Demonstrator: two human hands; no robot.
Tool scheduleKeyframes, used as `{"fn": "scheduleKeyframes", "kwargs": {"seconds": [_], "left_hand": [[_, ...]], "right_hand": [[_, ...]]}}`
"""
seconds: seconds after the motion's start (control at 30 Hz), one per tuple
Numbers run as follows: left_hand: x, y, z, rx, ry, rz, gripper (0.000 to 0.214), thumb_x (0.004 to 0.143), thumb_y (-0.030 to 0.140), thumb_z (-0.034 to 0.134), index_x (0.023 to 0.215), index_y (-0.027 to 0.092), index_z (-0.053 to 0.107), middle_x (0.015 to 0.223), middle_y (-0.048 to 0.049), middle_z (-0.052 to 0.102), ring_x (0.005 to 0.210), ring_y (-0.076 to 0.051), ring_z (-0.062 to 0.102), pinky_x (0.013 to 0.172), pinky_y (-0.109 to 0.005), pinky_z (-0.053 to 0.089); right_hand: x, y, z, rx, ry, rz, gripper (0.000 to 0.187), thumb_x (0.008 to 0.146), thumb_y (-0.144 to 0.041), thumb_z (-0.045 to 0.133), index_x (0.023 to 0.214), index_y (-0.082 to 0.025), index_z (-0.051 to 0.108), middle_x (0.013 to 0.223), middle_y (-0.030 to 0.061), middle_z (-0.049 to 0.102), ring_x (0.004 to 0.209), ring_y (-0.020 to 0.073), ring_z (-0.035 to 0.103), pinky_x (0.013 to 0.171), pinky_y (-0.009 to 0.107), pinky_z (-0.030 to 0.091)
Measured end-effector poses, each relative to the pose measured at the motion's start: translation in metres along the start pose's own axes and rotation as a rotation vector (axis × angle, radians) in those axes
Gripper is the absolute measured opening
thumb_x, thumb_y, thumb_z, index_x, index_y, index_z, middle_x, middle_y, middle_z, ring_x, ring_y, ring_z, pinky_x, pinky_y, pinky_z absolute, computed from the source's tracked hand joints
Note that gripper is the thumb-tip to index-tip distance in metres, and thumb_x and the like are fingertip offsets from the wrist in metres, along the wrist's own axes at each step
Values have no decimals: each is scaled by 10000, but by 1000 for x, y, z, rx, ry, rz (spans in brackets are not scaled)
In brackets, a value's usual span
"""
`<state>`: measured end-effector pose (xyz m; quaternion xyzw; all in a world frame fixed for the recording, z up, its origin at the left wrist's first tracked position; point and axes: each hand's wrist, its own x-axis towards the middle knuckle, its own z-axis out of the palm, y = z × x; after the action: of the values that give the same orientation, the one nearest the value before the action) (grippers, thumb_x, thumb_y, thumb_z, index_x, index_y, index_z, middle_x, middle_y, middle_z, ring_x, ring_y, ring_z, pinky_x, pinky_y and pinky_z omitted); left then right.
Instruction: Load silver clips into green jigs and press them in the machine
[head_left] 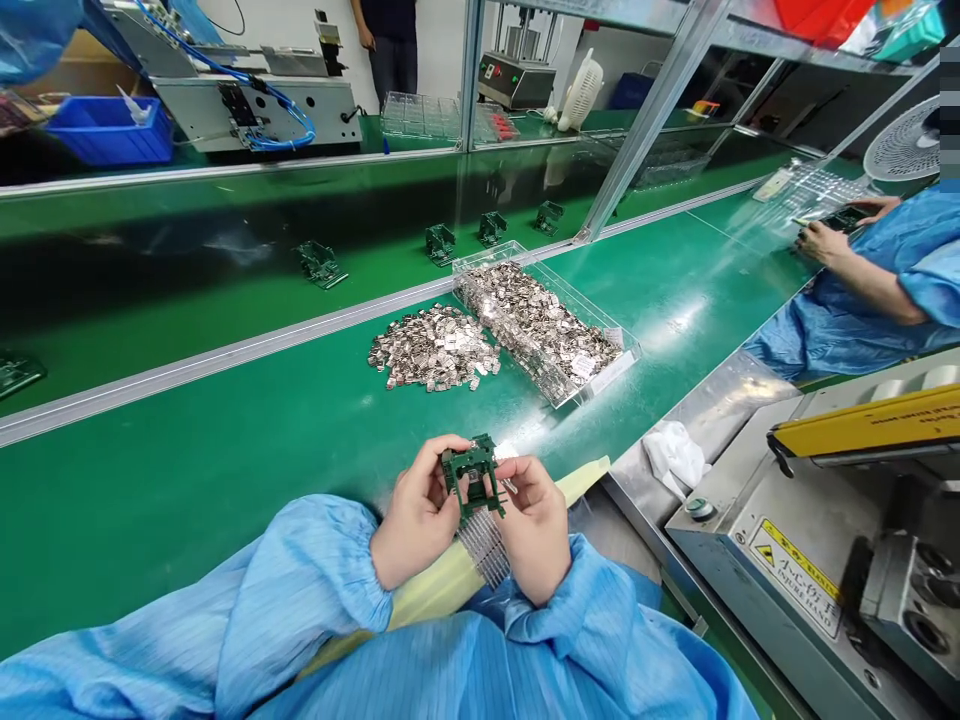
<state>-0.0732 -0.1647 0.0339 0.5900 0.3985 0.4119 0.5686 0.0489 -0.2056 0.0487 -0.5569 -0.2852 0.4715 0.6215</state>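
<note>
Just in front of my body, my left hand is closed on a small dark green plastic frame with an open middle. Fingers of my right hand pinch at the frame's right side. A thin silvery piece shows by those fingertips; whether it is gripped there I cannot tell. Below my hands lies a grid of small metal pieces on pale yellow material. Beyond them, a heap of small silvery metal parts rests on the green table, beside a clear tray full of similar parts.
Behind a metal rail, several green frames sit on a green belt. At right stands a machine with a warning label and a white cloth beside it. A co-worker's hands handle a dark part farther right.
</note>
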Motion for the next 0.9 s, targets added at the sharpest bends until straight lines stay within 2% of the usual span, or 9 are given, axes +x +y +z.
{"fn": "scheduleKeyframes", "kwargs": {"seconds": [0.27,0.43,0.57,0.63,0.7,0.8,0.9], "left_hand": [[-19,13,10,93,-61,32,370,770,96,605,1112,232,568,871,-7,647,699,-135,588,615,-210,480],[-30,19,27,65,-136,19,369,773,115,622,1116,233,556,893,-7,642,689,-127,591,612,-216,509],[-27,25,40,29,-173,19,347,766,190,685,1087,206,554,919,-23,636,755,-139,618,658,-231,546],[-17,26,47,-47,-150,-12,363,769,272,704,1077,200,526,917,-26,624,783,-155,636,633,-243,562],[-4,24,54,-127,-132,-59,375,774,355,704,1044,196,498,906,-26,609,780,-166,646,602,-258,575],[15,16,69,-167,-131,-39,381,748,365,735,979,189,488,911,-28,607,828,-167,644,723,-305,591],[22,3,85,-144,-94,56,379,729,317,757,973,186,499,958,-30,604,912,-160,622,888,-330,547]], "right_hand": [[-23,0,-12,133,49,-68,266,668,-228,739,672,-215,473,608,-60,521,526,97,491,488,192,440],[-40,0,-27,174,98,-101,263,694,-235,747,701,-213,485,640,-55,523,555,95,484,509,187,428],[-54,7,-56,85,162,-103,214,786,-352,713,825,-206,562,743,-18,586,665,122,549,613,222,471],[-61,20,-75,31,260,-100,243,836,-434,657,877,-204,590,796,13,632,732,147,587,686,260,494],[-66,38,-91,-44,303,-48,331,839,-523,614,852,-192,615,766,37,653,700,163,595,662,285,497],[-68,61,-100,-171,165,46,444,829,-607,553,808,-176,653,677,54,651,613,173,575,577,295,463],[-63,68,-89,-225,65,20,400,845,-564,556,813,-178,657,667,33,642,616,162,568,582,281,435]]}}
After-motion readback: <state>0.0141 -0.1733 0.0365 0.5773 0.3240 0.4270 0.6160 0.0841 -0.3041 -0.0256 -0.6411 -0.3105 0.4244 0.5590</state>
